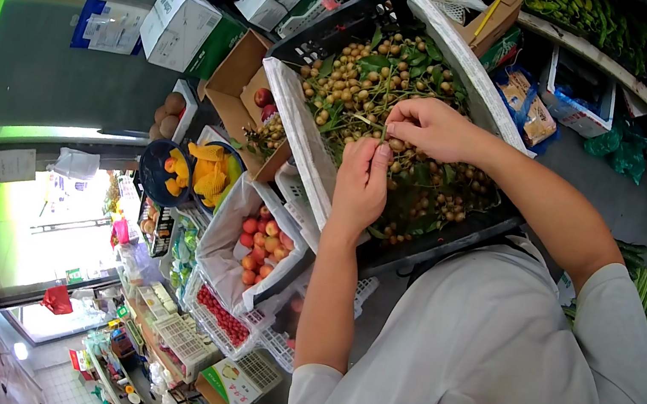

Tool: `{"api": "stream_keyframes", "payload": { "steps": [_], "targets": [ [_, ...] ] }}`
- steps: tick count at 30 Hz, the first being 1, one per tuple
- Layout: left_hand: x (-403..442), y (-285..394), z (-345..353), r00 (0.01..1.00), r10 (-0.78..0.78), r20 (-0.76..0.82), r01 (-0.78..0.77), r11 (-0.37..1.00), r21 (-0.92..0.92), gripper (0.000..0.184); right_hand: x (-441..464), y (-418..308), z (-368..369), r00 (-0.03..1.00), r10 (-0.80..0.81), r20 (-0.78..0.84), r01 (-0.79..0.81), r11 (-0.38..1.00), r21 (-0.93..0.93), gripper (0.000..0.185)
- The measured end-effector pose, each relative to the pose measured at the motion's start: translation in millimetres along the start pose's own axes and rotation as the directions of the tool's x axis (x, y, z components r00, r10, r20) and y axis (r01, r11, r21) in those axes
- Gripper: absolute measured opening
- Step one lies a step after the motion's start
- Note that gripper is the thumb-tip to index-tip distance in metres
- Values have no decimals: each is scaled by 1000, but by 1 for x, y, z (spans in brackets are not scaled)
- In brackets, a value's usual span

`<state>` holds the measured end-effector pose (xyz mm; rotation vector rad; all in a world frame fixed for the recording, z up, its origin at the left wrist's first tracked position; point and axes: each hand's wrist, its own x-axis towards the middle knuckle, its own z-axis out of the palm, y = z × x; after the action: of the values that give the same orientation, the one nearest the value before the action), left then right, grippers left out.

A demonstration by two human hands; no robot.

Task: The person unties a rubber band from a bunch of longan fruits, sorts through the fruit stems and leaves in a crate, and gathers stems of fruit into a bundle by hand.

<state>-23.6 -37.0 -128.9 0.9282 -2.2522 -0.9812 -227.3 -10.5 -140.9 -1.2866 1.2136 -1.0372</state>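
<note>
A pale grey shirt (458,321) is filling the space closest to me, its wearer bending over a black crate (304,44) with a white lining (469,65). Inside, small round brown fruit (383,61) are lying in a deep heap, mixed with twigs and green leaves (374,63).

Both bare hands are meeting just above the middle of that heap. The left hand (361,187) is reaching in from the left, its fingers curling and its thumb pressing toward the forefinger. The right hand (432,128) is crossing from the right, its thumb and forefinger coming together at the tips. Between them they seem to be pinching a thin green stem (384,133), though I cannot tell exactly how, as the fingers are covering most of it. The short part showing is pointing away from the wearer's body, its near end sitting at the left thumb and its far end at the right fingertips, so neither hand is clearly nearer. The loose fruit are lying below the fingers and spreading beyond them.

Left of the crate, red and yellow fruit (268,244) are resting in a lined box.
</note>
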Motion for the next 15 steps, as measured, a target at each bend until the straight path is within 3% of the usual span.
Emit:
{"api": "stream_keyframes", "payload": {
  "steps": [3,5,6,8,9,11,13,15],
  "targets": [
    [3,-2,-1,1000,-4,-20,4,1000,-5,22,7,14,11,993,27,-119,-20,998,55,23],
    [1,2,0,1000,27,-14,-27,1000,13,22,14,26,14,898,-99,-430,109,994,-1,22],
    [-1,4,0,998,55,-5,-55,998,33,21,16,15,-2,831,33,-556,32,994,107,26],
    [-4,4,0,997,63,-33,-62,997,35,21,21,21,-35,693,85,-716,179,942,285,24],
    [-4,3,0,996,75,-48,-73,996,42,20,13,15,-47,725,171,-667,305,789,533,25],
    [1,1,0,994,62,-95,-58,997,49,20,5,-16,-36,554,-12,-832,646,637,421,33],
    [3,-1,0,989,53,-139,-45,997,56,20,2,-30,-20,616,-65,-785,597,688,412,33],
    [2,-2,0,996,23,-87,-19,999,47,20,1,-12,-15,771,-252,-585,399,907,135,27]
  ]
}}
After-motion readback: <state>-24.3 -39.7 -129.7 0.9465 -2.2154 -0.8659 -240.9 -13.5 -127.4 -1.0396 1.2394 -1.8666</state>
